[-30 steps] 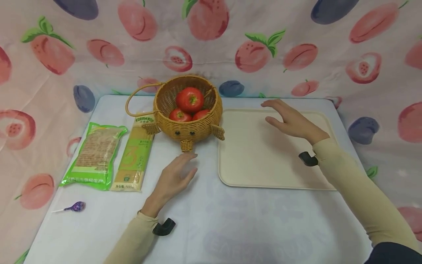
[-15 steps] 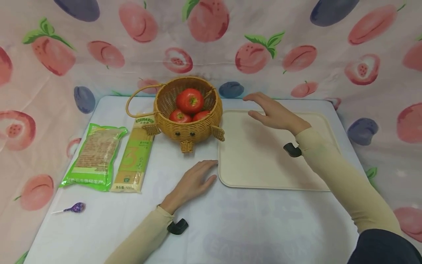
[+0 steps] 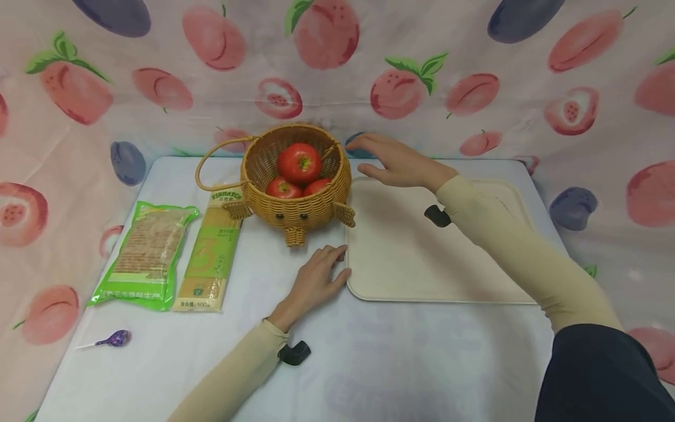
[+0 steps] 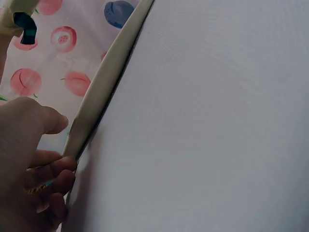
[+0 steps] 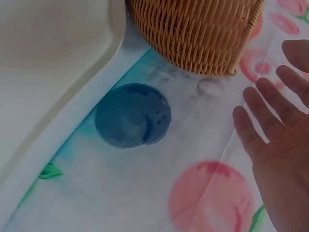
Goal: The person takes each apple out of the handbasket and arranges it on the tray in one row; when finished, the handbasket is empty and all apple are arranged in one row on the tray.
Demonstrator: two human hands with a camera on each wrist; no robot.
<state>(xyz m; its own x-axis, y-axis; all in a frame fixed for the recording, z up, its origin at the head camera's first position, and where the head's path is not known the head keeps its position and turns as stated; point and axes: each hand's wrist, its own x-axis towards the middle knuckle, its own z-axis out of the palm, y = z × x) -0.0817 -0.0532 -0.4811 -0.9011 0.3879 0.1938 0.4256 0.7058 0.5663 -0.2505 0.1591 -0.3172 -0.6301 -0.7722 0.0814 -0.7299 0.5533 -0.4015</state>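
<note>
My left hand (image 3: pixel 312 280) is at the left edge of the beige rectangular tray (image 3: pixel 411 252), its fingertips right at the rim. In the left wrist view, the fingers (image 4: pixel 55 169) are slightly bent beside the rim and the thumb stands apart from them. My right hand (image 3: pixel 403 161) hovers over the tray's back left corner, fingers stretched toward the wicker basket (image 3: pixel 300 212) and holding nothing. This basket has an animal face with ears and a snout. Several red apples (image 3: pixel 299 163) lie inside. The right wrist view shows the spread fingers apart from the basket's side (image 5: pixel 193 36).
Left of the basket lie a green-and-yellow pasta pack (image 3: pixel 208 258) and a green-edged clear bag (image 3: pixel 147 252) of brown food. A purple-wrapped lollipop (image 3: pixel 117 338) lies at the front left. Fruit-print cloth (image 3: pixel 327 111) hangs behind the white table (image 3: pixel 379 357).
My right hand has moved left across the tray toward the basket. My left hand has moved right from before the basket's snout to the tray's left rim.
</note>
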